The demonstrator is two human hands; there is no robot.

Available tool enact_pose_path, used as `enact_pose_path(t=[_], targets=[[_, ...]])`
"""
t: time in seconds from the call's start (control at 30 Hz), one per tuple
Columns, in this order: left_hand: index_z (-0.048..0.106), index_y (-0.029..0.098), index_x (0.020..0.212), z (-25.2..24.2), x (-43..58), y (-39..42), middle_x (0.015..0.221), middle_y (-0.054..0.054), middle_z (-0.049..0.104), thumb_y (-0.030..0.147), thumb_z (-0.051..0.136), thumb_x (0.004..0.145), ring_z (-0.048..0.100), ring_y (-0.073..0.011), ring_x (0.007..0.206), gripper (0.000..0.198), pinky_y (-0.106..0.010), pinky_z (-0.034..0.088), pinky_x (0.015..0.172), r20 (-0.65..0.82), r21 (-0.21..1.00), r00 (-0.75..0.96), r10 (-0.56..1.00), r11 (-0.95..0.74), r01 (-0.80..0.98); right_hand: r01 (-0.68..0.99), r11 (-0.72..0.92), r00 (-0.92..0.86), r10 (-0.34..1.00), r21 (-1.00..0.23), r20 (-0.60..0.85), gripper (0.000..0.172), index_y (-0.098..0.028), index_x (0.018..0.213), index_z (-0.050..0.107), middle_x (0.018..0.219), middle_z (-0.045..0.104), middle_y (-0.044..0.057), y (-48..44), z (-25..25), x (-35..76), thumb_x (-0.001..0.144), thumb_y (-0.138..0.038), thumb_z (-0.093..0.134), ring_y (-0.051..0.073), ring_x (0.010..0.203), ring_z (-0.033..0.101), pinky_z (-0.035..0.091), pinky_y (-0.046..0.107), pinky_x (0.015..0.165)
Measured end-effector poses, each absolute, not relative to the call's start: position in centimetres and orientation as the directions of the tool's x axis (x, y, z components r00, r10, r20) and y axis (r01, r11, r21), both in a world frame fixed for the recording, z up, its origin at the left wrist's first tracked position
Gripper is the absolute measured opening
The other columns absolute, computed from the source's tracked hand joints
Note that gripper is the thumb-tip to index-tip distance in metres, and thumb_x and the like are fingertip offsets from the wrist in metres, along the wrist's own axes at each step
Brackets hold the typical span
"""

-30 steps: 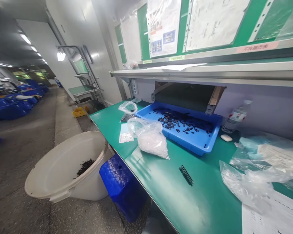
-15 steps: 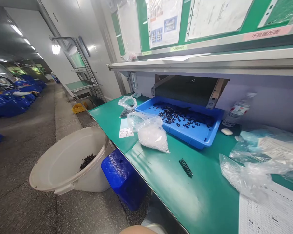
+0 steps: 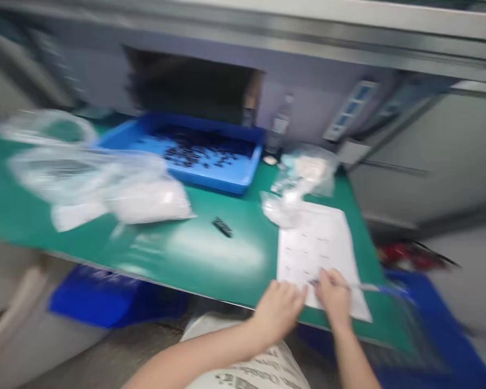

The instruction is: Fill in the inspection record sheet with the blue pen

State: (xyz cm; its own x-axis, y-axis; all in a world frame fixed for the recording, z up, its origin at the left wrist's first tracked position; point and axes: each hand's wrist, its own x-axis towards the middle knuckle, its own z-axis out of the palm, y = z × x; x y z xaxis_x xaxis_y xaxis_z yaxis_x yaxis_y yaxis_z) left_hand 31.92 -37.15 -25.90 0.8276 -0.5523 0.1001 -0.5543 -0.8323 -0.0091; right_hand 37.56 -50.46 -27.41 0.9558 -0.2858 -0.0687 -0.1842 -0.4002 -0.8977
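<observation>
The picture is blurred by motion. My left hand (image 3: 278, 310) rests at the lower left edge of a white printed sheet (image 3: 318, 251), which lies on the green bench top (image 3: 210, 259). My right hand (image 3: 334, 297) sits on the sheet's lower part, its fingers closed on a pen (image 3: 372, 288) with a blue end. The pen's tip is hidden by the fingers. A crumpled clear plastic bag (image 3: 281, 208) touches the sheet's far left corner.
A blue tray (image 3: 182, 154) of small black parts stands at the back, with a water bottle (image 3: 279, 129) beyond it. Plastic bags (image 3: 93, 178) lie left. A small black part (image 3: 222, 227) is on the bench. Blue crates sit below the bench edge.
The view has swung right and down. Both hands and forearms have come in over the sheet, and a pen is now in my right hand.
</observation>
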Motion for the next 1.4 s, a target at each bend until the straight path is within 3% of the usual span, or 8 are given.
enact_pose_path(t=[0.1,0.2,0.4,1.03,1.4], targets=[[0.037,0.021,0.127,-25.3,32.4,-37.1,0.084,-0.003,0.052,0.044,0.068,0.065,0.046,-0.0184,0.077,0.073,-0.030,0.033,0.062,-0.035,0.019,0.842,-0.539,-0.842,-0.539,-0.189,-0.398,0.953,-0.296,-0.898,-0.069,0.036,-0.024,0.047,0.032,0.039,0.039,-0.002,-50.6,-28.0,37.7,0.069,-0.050,0.040,0.013,0.040,0.040,0.034,0.027,0.043],[0.036,0.020,0.128,-25.1,32.6,-37.2,0.083,-0.003,0.051,0.042,0.070,0.064,0.045,-0.0187,0.076,0.075,-0.031,0.032,0.061,-0.070,-0.012,0.825,-0.560,-0.827,-0.562,-0.209,-0.389,0.949,-0.303,-0.897,-0.090,0.033,-0.024,0.048,0.029,0.036,0.036,-0.004,-50.5,-28.6,37.4,0.072,-0.044,0.037,0.012,0.038,0.040,0.035,0.026,0.044],[0.036,0.018,0.129,-25.1,32.3,-37.5,0.081,-0.003,0.049,0.031,0.067,0.068,0.043,-0.0178,0.073,0.070,-0.030,0.030,0.060,-0.095,-0.051,0.821,-0.563,-0.821,-0.568,-0.245,-0.286,0.947,-0.273,-0.926,-0.167,0.032,-0.023,0.051,0.028,0.033,0.034,-0.007,-50.4,-28.6,36.8,0.076,-0.038,0.041,0.010,0.035,0.039,0.034,0.023,0.044],[0.033,0.019,0.130,-25.2,32.4,-37.3,0.081,-0.004,0.048,0.027,0.059,0.074,0.041,-0.0172,0.073,0.062,-0.030,0.028,0.060,-0.159,-0.036,0.805,-0.572,-0.811,-0.584,-0.247,-0.375,0.950,-0.277,-0.893,-0.147,0.031,-0.023,0.050,0.028,0.041,0.034,-0.005,-50.4,-28.7,36.9,0.074,-0.040,0.038,0.010,0.040,0.034,0.029,0.026,0.047],[0.034,0.018,0.129,-25.6,32.4,-37.3,0.078,-0.003,0.046,0.038,0.067,0.068,0.041,-0.0170,0.072,0.072,-0.030,0.029,0.058,-0.133,-0.061,0.804,-0.579,-0.805,-0.590,-0.219,-0.373,0.952,-0.285,-0.902,-0.113,0.030,-0.023,0.050,0.027,0.041,0.032,-0.006,-50.5,-28.9,36.9,0.073,-0.038,0.039,0.010,0.040,0.033,0.028,0.025,0.045]])
